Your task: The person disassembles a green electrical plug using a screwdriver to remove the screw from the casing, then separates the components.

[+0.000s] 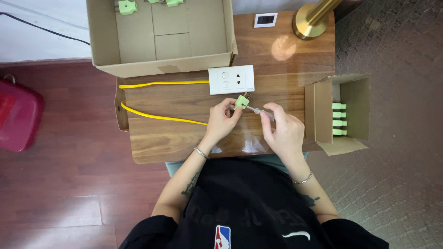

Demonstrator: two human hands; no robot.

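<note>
Left hand [223,119]: fingers closed on small green plug [241,101], held just above wooden counter [157,138], below white socket plate [231,80]. Right hand [284,131]: pinching slim screwdriver [258,111], tip touching the plug. Yellow cable [159,118]: looped across counter, running from socket plate round toward left hand. Large open cardboard box [161,64]: at far edge, green pieces inside. Smaller cardboard box [323,113]: on its side at right, four green plugs [339,119] stacked within. Brass lamp base [310,23]: far right corner.
</note>
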